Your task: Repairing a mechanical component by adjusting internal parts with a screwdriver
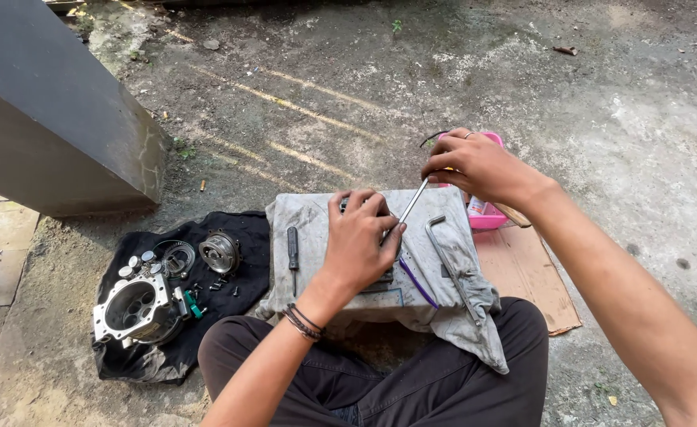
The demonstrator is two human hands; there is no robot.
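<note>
The right hand [475, 166] pinches a thin, smooth steel rod [409, 207]. The left hand [360, 237] closes over a small hidden part on the wrinkled grey cloth [443, 269]. A bent metal L-shaped wrench [443, 253] lies beside it.

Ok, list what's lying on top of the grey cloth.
On the grey cloth: a black-handled screwdriver, a bent metal wrench and a purple tool. The left hand covers a small part; the right hand holds a thin rod to it.

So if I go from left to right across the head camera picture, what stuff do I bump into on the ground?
Metal housing on the black cloth → round metal part → black-handled screwdriver on the grey cloth → left hand → bent metal wrench → right hand → pink tray → cardboard.
</note>
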